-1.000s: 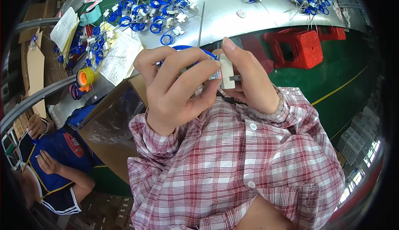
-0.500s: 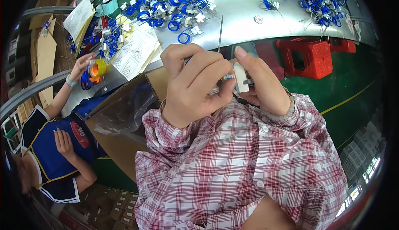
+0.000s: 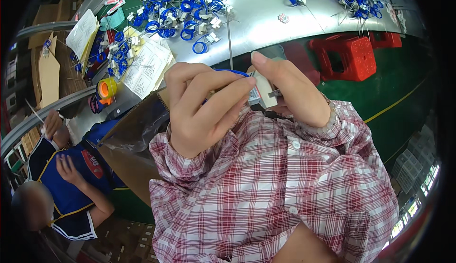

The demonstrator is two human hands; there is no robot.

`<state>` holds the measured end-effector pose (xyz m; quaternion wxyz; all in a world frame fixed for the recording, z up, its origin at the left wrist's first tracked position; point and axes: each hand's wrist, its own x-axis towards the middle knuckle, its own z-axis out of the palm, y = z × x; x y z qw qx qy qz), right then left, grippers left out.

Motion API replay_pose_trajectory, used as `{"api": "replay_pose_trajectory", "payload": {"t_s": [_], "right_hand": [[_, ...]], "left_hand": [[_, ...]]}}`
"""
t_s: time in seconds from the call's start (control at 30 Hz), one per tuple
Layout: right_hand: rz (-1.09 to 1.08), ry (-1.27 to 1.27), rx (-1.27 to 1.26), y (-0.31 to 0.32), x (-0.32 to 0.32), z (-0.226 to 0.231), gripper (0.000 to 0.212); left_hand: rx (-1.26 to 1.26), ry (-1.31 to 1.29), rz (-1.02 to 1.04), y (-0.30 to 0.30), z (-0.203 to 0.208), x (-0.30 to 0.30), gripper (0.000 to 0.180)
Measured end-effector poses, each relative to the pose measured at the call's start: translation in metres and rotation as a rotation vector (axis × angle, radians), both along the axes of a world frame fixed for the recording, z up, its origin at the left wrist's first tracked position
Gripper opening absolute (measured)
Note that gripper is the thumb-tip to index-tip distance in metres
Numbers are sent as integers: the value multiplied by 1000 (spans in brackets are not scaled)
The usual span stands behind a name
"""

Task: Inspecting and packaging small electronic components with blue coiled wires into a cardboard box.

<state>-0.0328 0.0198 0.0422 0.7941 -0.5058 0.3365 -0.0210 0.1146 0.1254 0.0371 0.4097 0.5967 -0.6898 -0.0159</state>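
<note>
White block (image 3: pixel 264 88) in both hands' fingers (image 3: pixel 230 96) bears an unreadable label (image 3: pixel 255 94).

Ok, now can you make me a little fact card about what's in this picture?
Left hand: fingertips at the white block; grip partly hidden (left hand)
Right hand: holding the white block
Shirt: red-and-white plaid
Table: silver, with heaps of blue coils
Left side: papers, a yellow-orange tape roll
Stool: red, beyond the right hand
Floor: green
Neighbour: person in blue, at the left
</note>
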Motion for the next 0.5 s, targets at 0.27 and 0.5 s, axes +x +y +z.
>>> {"api": "replay_pose_trajectory", "payload": {"t_s": [0.27,0.5], "right_hand": [[29,-23,25,-3,-7,-3,48],[-69,56,-28,-2,-8,2,37]], "left_hand": [[28,27,-37,-10,-2,-2,25],[8,-15,5,-17,-7,-14,31]]}}
